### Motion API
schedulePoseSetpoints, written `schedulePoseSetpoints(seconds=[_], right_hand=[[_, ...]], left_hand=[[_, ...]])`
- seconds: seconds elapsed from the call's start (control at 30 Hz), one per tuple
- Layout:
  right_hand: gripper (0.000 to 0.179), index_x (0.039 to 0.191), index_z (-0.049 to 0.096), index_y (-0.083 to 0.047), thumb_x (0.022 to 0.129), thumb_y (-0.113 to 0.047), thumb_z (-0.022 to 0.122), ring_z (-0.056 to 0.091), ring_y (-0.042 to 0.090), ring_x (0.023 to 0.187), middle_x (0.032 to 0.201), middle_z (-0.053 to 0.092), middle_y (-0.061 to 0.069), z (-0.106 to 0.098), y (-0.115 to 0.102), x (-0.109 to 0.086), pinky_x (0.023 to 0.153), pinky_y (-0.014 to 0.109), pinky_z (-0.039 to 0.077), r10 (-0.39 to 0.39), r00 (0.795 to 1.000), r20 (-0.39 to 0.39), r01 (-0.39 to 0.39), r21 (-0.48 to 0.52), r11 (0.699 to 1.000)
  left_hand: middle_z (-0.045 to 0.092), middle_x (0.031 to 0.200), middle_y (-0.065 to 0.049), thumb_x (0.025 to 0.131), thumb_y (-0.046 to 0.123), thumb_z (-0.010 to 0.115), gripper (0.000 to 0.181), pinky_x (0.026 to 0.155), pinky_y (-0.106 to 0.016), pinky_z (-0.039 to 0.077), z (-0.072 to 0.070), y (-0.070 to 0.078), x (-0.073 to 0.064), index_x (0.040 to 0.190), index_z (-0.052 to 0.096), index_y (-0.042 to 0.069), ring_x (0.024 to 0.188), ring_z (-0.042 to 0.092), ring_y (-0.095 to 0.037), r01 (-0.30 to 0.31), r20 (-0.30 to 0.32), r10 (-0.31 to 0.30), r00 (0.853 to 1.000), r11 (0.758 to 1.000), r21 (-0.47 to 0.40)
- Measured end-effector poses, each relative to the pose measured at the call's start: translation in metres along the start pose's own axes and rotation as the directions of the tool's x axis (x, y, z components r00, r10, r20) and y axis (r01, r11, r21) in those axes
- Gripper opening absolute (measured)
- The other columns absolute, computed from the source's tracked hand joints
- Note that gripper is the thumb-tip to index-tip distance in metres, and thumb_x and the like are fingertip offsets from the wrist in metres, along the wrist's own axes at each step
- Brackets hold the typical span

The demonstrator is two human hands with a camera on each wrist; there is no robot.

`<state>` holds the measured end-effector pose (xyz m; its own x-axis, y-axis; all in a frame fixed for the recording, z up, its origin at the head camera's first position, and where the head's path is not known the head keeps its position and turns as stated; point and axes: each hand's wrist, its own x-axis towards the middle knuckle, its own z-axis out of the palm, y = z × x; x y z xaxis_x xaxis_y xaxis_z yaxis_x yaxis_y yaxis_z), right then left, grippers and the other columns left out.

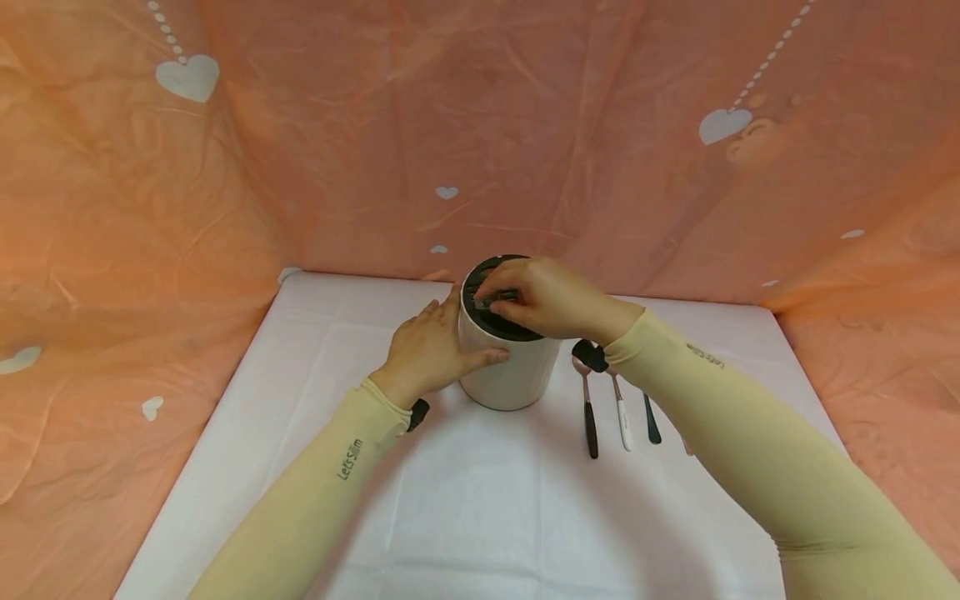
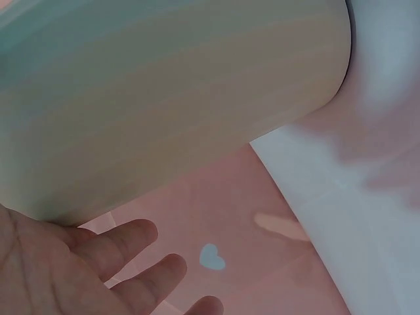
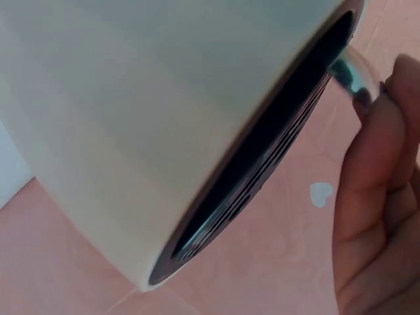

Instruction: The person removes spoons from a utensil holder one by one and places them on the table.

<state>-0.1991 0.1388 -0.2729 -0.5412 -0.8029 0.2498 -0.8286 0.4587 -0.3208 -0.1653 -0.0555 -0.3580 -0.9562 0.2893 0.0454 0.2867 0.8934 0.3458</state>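
Note:
A white cylindrical holder [image 1: 504, 375] with a black slotted top [image 1: 517, 331] stands upright on the table. My left hand [image 1: 427, 350] rests against its left side, thumb across the front. In the left wrist view the other fingers [image 2: 121, 243] reach out fairly straight beside the holder wall [image 2: 197, 98]. Above the top, my right hand [image 1: 551, 296] pinches a shiny metal piece. The right wrist view shows this metal piece [image 3: 354, 73] between thumb and fingertips, its far end at the dark top. The rest of it is hidden, so its kind is unclear.
Right of the holder lie a black-handled spoon [image 1: 591, 429], a white-handled spoon [image 1: 624, 425] and a dark-handled utensil [image 1: 652, 423], the last partly under the right forearm. White cloth [image 1: 465, 500] covers the table; an orange-pink curtain [image 1: 487, 142] surrounds it.

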Motion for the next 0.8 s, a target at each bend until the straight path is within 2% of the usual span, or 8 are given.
schedulePoseSetpoints(seconds=[0.13,0.3,0.43,0.53,0.7,0.8], right_hand=[[0.021,0.107,0.069,-0.013,0.086,-0.013,0.065,0.056,0.012,0.091,0.102,0.062,-0.005,-0.002,0.002,-0.007,0.081,0.029,0.042,0.019,1.0,-0.013,-0.019,0.012,1.0],[0.021,0.107,0.069,-0.013,0.086,-0.012,0.065,0.052,0.011,0.076,0.099,0.061,-0.004,-0.006,0.005,-0.019,0.068,0.027,0.042,0.043,0.998,-0.048,-0.043,0.019,0.999],[0.022,0.108,0.069,-0.012,0.086,-0.01,0.063,0.054,0.01,0.085,0.101,0.061,-0.004,-0.011,0.007,-0.028,0.067,0.027,0.042,0.077,0.995,-0.059,-0.075,0.028,0.997],[0.024,0.109,0.069,-0.013,0.086,-0.009,0.06,0.054,0.01,0.084,0.103,0.061,-0.005,-0.014,0.008,-0.036,0.067,0.027,0.042,0.102,0.993,-0.062,-0.1,0.031,0.994],[0.026,0.11,0.068,-0.013,0.086,-0.007,0.06,0.048,0.008,0.061,0.101,0.062,-0.004,-0.017,0.009,-0.046,0.057,0.026,0.041,0.113,0.992,-0.062,-0.111,0.04,0.993],[0.025,0.11,0.068,-0.012,0.086,-0.008,0.062,0.045,0.007,0.055,0.1,0.063,-0.005,-0.018,0.008,-0.051,0.054,0.025,0.041,0.116,0.991,-0.07,-0.114,0.037,0.993]], left_hand=[[0.027,0.148,-0.006,0.06,0.091,0.035,0.123,0.092,-0.047,0.039,0.0,0.002,0.0,0.149,0.002,0.013,0.128,0.035,-0.031,0.001,-0.003,-0.001,1.0,1.0,0.008],[0.027,0.147,-0.008,0.059,0.092,0.032,0.125,0.093,-0.046,0.037,0.0,0.002,0.0,0.149,0.003,0.01,0.13,0.033,-0.03,0.016,0.01,-0.016,1.0,0.999,0.028],[0.029,0.146,-0.01,0.059,0.093,0.032,0.125,0.094,-0.047,0.036,0.0,0.003,0.0,0.149,0.003,0.01,0.13,0.032,-0.03,0.025,0.011,-0.025,1.0,0.999,0.025],[0.029,0.147,-0.01,0.059,0.093,0.032,0.126,0.095,-0.047,0.035,0.0,0.003,0.0,0.149,0.004,0.009,0.131,0.031,-0.03,0.026,0.011,-0.027,1.0,0.999,0.022],[0.025,0.148,-0.007,0.06,0.092,0.032,0.124,0.094,-0.047,0.036,0.0,0.003,0.0,0.149,0.003,0.011,0.13,0.032,-0.031,0.015,0.007,-0.015,1.0,1.0,0.02],[0.024,0.149,-0.006,0.06,0.092,0.033,0.123,0.093,-0.047,0.037,0.001,0.003,0.0,0.149,0.002,0.012,0.129,0.033,-0.032,0.008,-0.002,-0.008,1.0,1.0,0.016]])
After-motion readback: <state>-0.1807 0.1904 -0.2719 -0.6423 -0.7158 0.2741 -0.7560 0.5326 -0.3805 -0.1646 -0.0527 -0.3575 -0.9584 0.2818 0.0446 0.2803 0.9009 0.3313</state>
